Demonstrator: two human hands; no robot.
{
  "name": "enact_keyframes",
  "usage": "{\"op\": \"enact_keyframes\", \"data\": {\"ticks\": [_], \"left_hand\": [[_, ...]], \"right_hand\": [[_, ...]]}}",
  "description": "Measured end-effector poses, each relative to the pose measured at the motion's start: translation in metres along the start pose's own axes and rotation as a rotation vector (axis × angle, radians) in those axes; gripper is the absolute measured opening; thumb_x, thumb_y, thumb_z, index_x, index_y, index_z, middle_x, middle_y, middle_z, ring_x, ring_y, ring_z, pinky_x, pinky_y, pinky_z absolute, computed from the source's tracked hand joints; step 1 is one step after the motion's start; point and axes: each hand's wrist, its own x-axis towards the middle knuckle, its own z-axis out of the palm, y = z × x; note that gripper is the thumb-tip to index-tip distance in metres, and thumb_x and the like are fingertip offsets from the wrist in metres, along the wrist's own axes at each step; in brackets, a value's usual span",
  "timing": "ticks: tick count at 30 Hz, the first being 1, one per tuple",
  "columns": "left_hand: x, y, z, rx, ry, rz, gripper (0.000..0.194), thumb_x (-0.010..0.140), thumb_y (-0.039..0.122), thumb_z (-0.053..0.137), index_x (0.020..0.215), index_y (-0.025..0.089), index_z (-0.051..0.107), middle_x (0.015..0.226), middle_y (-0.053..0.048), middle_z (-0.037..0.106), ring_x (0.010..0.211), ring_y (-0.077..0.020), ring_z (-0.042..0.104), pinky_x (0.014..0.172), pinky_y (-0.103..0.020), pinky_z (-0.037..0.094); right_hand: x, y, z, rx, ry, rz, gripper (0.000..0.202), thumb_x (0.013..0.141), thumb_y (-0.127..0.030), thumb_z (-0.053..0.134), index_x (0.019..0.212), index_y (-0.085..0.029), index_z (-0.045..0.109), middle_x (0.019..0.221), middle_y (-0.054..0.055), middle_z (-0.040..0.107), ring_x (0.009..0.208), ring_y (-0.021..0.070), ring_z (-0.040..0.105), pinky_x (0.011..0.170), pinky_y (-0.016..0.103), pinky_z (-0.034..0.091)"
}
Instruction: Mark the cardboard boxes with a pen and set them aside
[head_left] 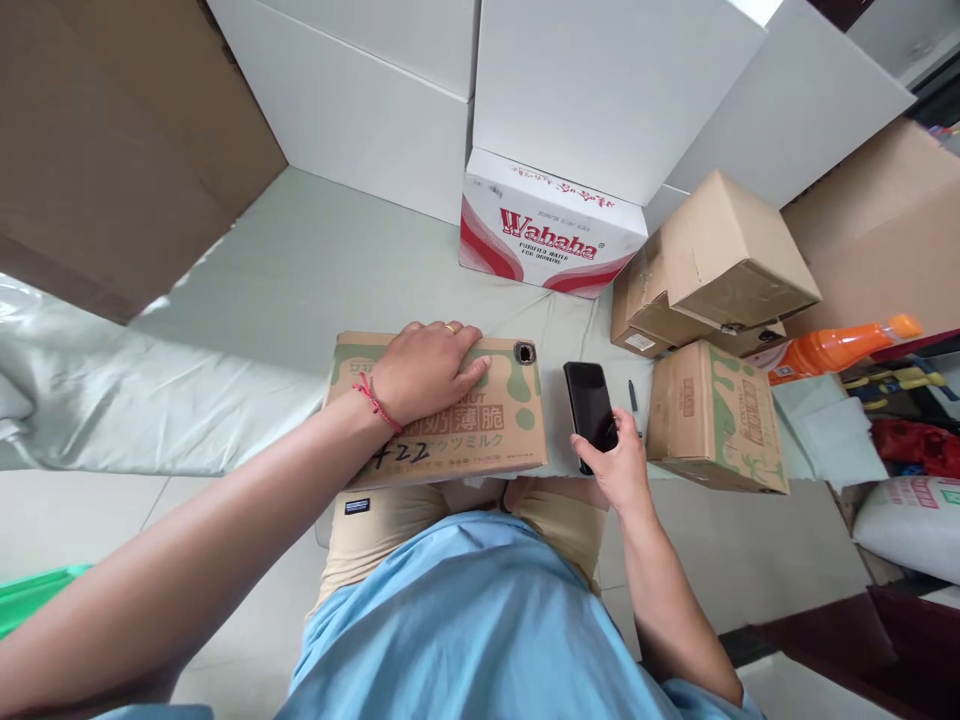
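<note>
Table: pale green covering, spread beneath and beyond the left hand and right hand.
White boxes: stacked like a wall, well ahead of both hands.
Big brown carton: ahead and left of the left hand.
Wahaha box: white and red, ahead of the hands, roughly between them.
Flat printed carton: directly under the left hand, "422" handwritten near the wrist.
Plain brown boxes: piled ahead and right of the right hand.
Smaller printed carton: just right of the right hand.
Orange bottle: tilted, farther right.
Hands: left laid palm-down, fingers extended; right gripping the phone.
Phone: dark screen up, lower end between right thumb and fingers.
Pen: just beyond the right fingers.
</note>
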Motion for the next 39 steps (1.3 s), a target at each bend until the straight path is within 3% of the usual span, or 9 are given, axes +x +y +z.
{"op": "enact_keyframes", "data": {"ticks": [7,12,21,32,35,39], "left_hand": [[-0.001,0.001,0.0,-0.004,0.016,-0.005,0.054,0.107,0.048,0.035,0.138,0.016,0.066,0.134,-0.019,0.075,0.125,-0.0393,0.07,0.105,-0.053,0.05],[-0.002,0.001,0.001,-0.012,0.043,-0.015,0.053,0.107,0.047,0.036,0.137,0.015,0.067,0.133,-0.019,0.076,0.124,-0.0397,0.071,0.105,-0.054,0.05],[-0.001,0.001,0.001,0.005,0.064,0.002,0.051,0.107,0.044,0.035,0.131,0.015,0.069,0.129,-0.019,0.077,0.122,-0.039,0.072,0.101,-0.052,0.052],[-0.001,0.0,0.003,-0.019,0.064,-0.021,0.053,0.106,0.047,0.037,0.135,0.015,0.068,0.131,-0.019,0.076,0.124,-0.0407,0.071,0.104,-0.055,0.052],[-0.001,-0.003,0.008,-0.09,0.097,-0.039,0.054,0.105,0.047,0.041,0.141,0.015,0.064,0.136,-0.018,0.073,0.126,-0.0403,0.068,0.107,-0.055,0.052],[-0.005,-0.009,0.001,-0.212,0.201,-0.043,0.05,0.102,0.044,0.046,0.141,0.016,0.062,0.143,-0.019,0.067,0.134,-0.0381,0.062,0.114,-0.055,0.051]], "right_hand": [[-0.054,-0.09,0.019,0.208,0.16,-0.199,0.087,0.078,-0.061,0.082,0.147,-0.02,0.049,0.135,0.016,0.068,0.124,0.0322,0.068,0.108,0.052,0.058],[-0.072,-0.112,0.035,0.234,0.209,-0.242,0.086,0.079,-0.059,0.083,0.147,-0.02,0.046,0.129,0.015,0.065,0.122,0.0335,0.067,0.106,0.055,0.059],[-0.077,-0.111,0.043,0.134,0.237,-0.354,0.086,0.081,-0.055,0.082,0.149,-0.021,0.042,0.133,0.016,0.061,0.124,0.0346,0.065,0.103,0.053,0.061],[-0.076,-0.107,0.031,0.243,0.19,-0.321,0.084,0.081,-0.058,0.083,0.148,-0.021,0.046,0.129,0.014,0.067,0.114,0.0302,0.07,0.099,0.051,0.063],[-0.064,-0.089,0.017,0.263,0.205,-0.248,0.086,0.083,-0.061,0.08,0.15,-0.021,0.045,0.131,0.015,0.068,0.11,0.0293,0.072,0.096,0.048,0.063],[-0.034,-0.038,-0.001,0.048,0.234,-0.114,0.09,0.076,-0.064,0.079,0.147,-0.018,0.051,0.136,0.02,0.067,0.123,0.0378,0.068,0.105,0.054,0.057]]}}
